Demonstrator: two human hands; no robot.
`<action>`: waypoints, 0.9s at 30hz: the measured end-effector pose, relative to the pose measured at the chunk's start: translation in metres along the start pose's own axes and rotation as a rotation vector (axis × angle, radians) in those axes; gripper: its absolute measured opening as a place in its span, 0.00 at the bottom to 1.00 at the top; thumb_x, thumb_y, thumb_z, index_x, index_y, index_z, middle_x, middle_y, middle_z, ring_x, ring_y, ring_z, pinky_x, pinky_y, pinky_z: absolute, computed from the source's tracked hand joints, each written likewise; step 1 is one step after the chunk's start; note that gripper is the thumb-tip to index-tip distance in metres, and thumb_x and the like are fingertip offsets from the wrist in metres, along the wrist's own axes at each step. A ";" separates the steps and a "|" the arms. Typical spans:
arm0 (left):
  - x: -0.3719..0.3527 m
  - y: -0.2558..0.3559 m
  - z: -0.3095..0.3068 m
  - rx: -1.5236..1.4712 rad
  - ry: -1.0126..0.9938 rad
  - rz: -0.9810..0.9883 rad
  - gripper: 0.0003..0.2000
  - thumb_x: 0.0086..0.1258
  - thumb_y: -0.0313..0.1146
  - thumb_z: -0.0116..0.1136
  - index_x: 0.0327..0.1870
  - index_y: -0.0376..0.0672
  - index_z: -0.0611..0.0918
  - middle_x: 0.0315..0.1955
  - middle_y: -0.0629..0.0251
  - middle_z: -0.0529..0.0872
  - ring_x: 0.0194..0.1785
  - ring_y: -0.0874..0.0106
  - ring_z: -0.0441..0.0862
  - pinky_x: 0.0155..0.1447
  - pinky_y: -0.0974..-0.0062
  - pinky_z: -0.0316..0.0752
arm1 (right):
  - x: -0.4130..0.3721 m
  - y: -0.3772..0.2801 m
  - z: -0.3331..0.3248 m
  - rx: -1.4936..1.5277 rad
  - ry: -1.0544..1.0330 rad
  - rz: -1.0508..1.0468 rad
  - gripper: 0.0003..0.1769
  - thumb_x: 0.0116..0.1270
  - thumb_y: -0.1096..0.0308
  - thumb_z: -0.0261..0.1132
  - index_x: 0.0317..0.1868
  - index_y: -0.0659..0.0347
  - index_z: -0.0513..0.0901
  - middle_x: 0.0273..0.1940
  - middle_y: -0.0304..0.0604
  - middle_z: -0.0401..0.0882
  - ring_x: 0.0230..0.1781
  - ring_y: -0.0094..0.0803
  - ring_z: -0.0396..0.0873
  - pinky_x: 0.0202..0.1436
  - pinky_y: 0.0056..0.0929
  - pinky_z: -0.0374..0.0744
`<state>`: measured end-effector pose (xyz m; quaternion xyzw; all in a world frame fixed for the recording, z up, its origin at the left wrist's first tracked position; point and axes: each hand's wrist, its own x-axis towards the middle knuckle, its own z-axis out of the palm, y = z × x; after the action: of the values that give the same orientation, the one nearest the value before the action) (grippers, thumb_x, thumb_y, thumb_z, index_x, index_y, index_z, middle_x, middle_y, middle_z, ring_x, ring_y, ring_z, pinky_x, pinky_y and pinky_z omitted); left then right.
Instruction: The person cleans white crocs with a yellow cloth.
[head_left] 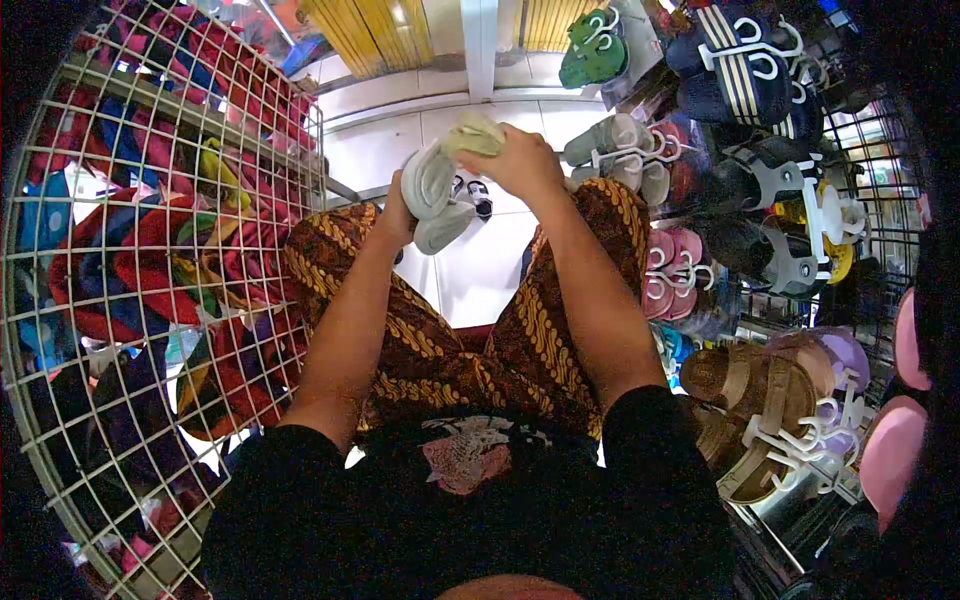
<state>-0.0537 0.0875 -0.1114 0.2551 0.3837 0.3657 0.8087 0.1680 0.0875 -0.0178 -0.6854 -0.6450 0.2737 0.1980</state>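
Note:
My left hand is closed round the side of a pair of pale grey-green slippers, held up above the white tiled floor between my knees. A crumpled pale yellow cloth is in my right hand, against the upper end of the slippers. The fingertips of my left hand are hidden behind the slippers. Beyond the slippers, a small black-and-white item lies on the floor.
A white wire grid with colourful goods behind it rises at the left. Hanging sandals line the right, among them grey ones, pink ones and brown ones. A glass door frame stands ahead.

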 end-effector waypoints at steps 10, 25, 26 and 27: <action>-0.002 0.017 0.001 0.016 0.053 0.255 0.26 0.75 0.54 0.38 0.60 0.45 0.77 0.47 0.62 0.85 0.47 0.67 0.84 0.53 0.61 0.82 | -0.006 -0.009 0.007 -0.164 -0.050 0.020 0.38 0.49 0.30 0.69 0.48 0.54 0.83 0.40 0.52 0.86 0.42 0.50 0.85 0.48 0.46 0.82; 0.016 0.003 -0.039 -0.152 -0.361 0.364 0.25 0.75 0.51 0.43 0.59 0.40 0.77 0.40 0.59 0.84 0.31 0.70 0.77 0.33 0.71 0.75 | -0.006 -0.009 0.002 0.119 -0.043 -0.020 0.39 0.51 0.36 0.73 0.49 0.64 0.82 0.40 0.58 0.86 0.43 0.52 0.85 0.48 0.43 0.81; 0.016 -0.002 -0.045 -0.170 -0.320 0.331 0.25 0.75 0.51 0.43 0.59 0.40 0.76 0.40 0.58 0.83 0.32 0.70 0.78 0.34 0.70 0.76 | 0.005 0.004 0.005 0.061 -0.025 -0.001 0.40 0.50 0.35 0.72 0.49 0.64 0.81 0.41 0.59 0.85 0.44 0.52 0.85 0.49 0.42 0.81; 0.011 -0.002 -0.044 -0.164 -0.256 0.308 0.25 0.75 0.51 0.43 0.60 0.40 0.76 0.41 0.58 0.83 0.32 0.69 0.78 0.34 0.70 0.76 | 0.006 0.004 -0.005 -0.035 -0.045 0.045 0.39 0.52 0.36 0.72 0.49 0.64 0.81 0.41 0.59 0.85 0.44 0.53 0.85 0.49 0.42 0.80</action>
<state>-0.0837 0.1010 -0.1431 0.2885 0.2031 0.4795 0.8035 0.1737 0.0938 -0.0173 -0.6968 -0.6385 0.2822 0.1649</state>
